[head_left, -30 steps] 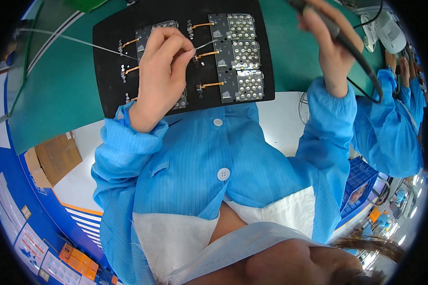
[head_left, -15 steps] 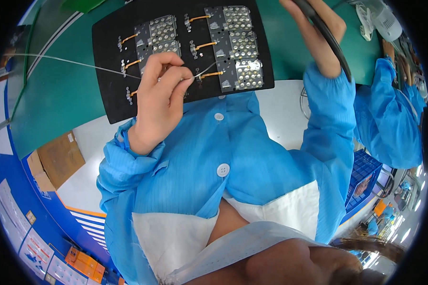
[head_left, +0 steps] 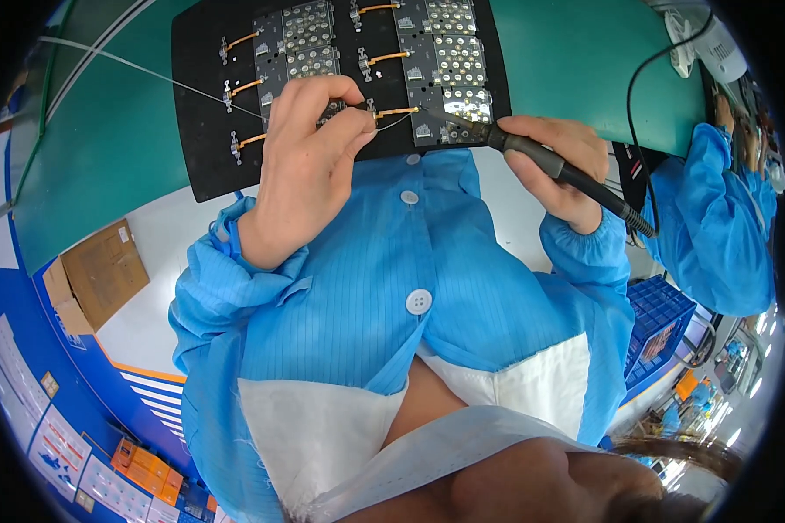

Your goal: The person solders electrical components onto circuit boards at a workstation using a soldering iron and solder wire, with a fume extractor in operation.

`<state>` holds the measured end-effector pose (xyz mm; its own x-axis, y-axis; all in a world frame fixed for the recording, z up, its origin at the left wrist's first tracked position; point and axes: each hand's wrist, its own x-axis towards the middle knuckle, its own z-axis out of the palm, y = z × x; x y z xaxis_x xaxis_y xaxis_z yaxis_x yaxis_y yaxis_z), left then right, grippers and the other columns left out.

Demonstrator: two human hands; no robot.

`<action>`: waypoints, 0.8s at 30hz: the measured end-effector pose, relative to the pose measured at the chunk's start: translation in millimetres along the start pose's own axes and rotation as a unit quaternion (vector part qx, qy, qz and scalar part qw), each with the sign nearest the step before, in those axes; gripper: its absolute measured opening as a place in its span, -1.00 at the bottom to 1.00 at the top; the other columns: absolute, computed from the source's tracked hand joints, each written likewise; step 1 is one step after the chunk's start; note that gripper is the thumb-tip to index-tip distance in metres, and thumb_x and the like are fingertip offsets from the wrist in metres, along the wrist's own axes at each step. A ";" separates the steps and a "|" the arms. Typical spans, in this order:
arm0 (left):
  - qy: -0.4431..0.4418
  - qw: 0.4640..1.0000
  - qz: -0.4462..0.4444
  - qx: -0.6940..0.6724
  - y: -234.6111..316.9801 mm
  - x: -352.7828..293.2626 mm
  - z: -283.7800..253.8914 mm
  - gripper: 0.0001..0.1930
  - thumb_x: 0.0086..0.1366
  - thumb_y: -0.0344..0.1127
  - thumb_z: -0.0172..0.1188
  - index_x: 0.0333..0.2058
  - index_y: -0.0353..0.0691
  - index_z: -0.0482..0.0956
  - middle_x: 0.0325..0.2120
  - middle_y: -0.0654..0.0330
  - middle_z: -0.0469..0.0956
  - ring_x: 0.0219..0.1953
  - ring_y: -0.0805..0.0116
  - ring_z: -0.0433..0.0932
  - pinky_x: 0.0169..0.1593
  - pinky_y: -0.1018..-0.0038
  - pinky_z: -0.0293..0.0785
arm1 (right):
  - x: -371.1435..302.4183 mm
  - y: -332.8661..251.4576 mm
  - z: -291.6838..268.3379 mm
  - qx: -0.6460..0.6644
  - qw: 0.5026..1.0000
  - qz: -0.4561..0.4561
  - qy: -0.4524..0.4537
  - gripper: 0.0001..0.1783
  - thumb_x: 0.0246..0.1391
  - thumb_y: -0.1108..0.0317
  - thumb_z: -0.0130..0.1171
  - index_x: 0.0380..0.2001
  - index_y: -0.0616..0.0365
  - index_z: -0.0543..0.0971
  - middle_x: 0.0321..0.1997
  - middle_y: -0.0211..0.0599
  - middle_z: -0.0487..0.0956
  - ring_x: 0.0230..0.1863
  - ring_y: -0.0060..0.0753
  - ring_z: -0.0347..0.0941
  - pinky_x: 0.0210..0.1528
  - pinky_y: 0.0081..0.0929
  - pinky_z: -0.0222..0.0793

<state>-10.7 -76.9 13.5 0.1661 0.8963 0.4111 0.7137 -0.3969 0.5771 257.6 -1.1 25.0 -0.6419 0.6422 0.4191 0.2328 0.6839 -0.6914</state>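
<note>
My right hand [head_left: 563, 161] is closed round the dark handle of a soldering iron [head_left: 532, 155]. Its tip points left, at the nearest circuit board [head_left: 427, 122] of the right-hand column, close to where an orange flex strip [head_left: 397, 112] meets the board. Pinched in my left hand [head_left: 310, 161] is a thin solder wire [head_left: 399, 122], whose free end curves to the same spot. Whether tip and wire touch there is too small to tell. Several boards with round metal domes lie in two columns on a black mat [head_left: 209, 166]; my left hand hides part of the left column.
The mat lies on a green table [head_left: 567, 70]. The iron's black cable [head_left: 632, 113] loops up at the right, near a white container [head_left: 715, 48]. Beyond it, a person in a blue sleeve [head_left: 706, 227] works. A blue crate [head_left: 658, 322] and a cardboard box [head_left: 105, 275] stand lower down.
My right hand has come down and left from the upper right, bringing the iron's tip to the board. The solder wire stays in my left hand, its end at the strip. The view has shifted slightly.
</note>
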 end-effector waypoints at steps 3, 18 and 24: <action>-0.008 1.000 -0.010 -0.004 0.6 -0.3 0.6 -0.86 -0.01 -0.60 0.25 -0.42 -0.31 0.54 -0.23 0.14 0.43 -0.16 0.13 0.40 -0.12 0.33 0.34 | -2.8 1.5 2.1 0.001 1.000 -0.005 0.002 -0.71 -0.07 0.33 0.32 -0.27 0.26 0.63 -0.51 -0.20 0.62 -0.55 -0.33 0.56 -0.51 -0.52 0.42; -0.017 1.000 0.014 0.002 2.4 8.7 8.6 -0.88 0.03 -0.60 0.25 -0.41 -0.33 0.56 -0.23 0.14 0.44 -0.19 0.21 0.42 -0.17 0.41 0.39 | -8.0 1.9 4.5 0.006 1.000 -0.011 0.002 -0.70 -0.04 0.30 0.33 -0.25 0.26 0.63 -0.53 -0.20 0.62 -0.58 -0.37 0.55 -0.55 -0.55 0.40; -0.012 1.000 0.027 -0.010 6.9 12.7 18.3 -0.90 0.08 -0.60 0.23 -0.39 -0.34 0.54 -0.26 0.13 0.43 -0.31 0.25 0.46 -0.28 0.47 0.41 | -12.1 -0.6 -2.3 -0.001 1.000 -0.006 0.000 -0.71 -0.05 0.30 0.33 -0.26 0.25 0.63 -0.52 -0.19 0.62 -0.57 -0.36 0.56 -0.53 -0.54 0.42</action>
<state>8.8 -64.6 9.7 0.2212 0.8775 0.4256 0.6899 -0.4492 0.5677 266.9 -8.5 21.7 -0.6454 0.6333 0.4271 0.2269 0.6929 -0.6845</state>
